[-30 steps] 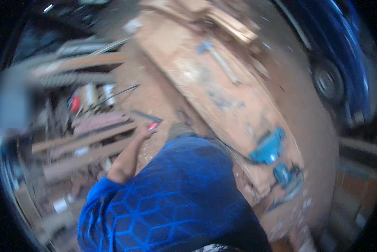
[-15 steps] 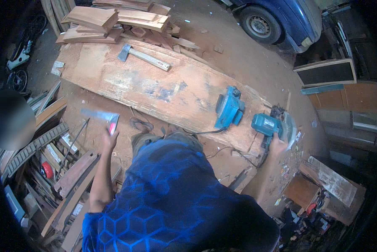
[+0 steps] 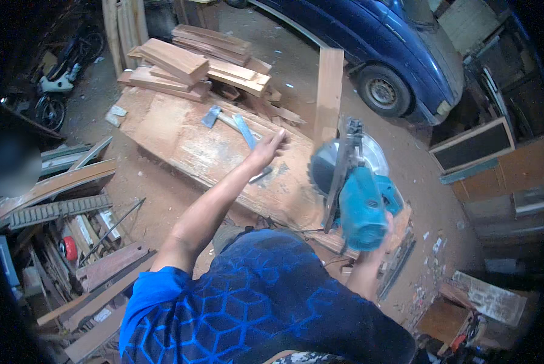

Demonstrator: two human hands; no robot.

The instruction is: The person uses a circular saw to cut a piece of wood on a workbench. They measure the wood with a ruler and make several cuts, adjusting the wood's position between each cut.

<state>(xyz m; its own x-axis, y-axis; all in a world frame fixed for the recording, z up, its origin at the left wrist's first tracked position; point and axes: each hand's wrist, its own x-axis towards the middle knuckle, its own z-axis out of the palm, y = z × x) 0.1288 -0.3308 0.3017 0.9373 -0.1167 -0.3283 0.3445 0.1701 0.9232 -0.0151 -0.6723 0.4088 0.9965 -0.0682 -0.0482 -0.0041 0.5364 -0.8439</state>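
Observation:
My left hand (image 3: 270, 145) reaches over the sawdust-covered board (image 3: 163, 145), fingers loosely spread above a metal square (image 3: 243, 128) that lies beside a hatchet (image 3: 211, 116). My right hand (image 3: 384, 230) grips the handle of a teal circular saw (image 3: 363, 206), which is raised and tipped on edge, its blade and guard facing up. A light plank (image 3: 329, 79) stands out behind the saw. The teal planer is mostly hidden by the saw.
Stacked wooden boards (image 3: 175, 64) sit at the bench's far end. A blue car (image 3: 417, 54) is parked behind. Scrap timber (image 3: 108, 273) lies on my left, a scooter (image 3: 56, 85) farther back, and panels (image 3: 472, 145) with a wooden box (image 3: 441, 324) on my right.
My left hand has moved from beside my leg up over the board and let go of the square. My right hand has lifted and tilted the saw.

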